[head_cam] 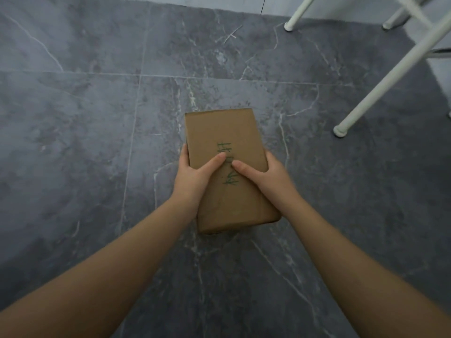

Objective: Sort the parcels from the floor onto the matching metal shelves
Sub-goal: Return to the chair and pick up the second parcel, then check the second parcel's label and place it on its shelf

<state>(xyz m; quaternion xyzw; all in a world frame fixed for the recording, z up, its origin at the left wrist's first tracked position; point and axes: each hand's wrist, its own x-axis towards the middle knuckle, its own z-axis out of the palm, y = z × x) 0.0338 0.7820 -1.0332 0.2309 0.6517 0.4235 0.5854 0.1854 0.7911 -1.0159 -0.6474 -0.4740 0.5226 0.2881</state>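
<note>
parcel (pixel 224 167) between both hands above floor (pixel 85 142), shelf legs (pixel 390 76) far right

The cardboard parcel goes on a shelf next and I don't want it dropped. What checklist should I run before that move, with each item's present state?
1. Left hand gripping the cardboard parcel: ok.
2. Right hand gripping its other side: ok.
3. Green handwriting readable: not ok, thumbs partly cover it.
4. White shelf legs nearby: ok, to the right.
5. Matching shelf identified: cannot tell, no shelf label visible.
6. Grey floor clear ahead: ok.
</note>
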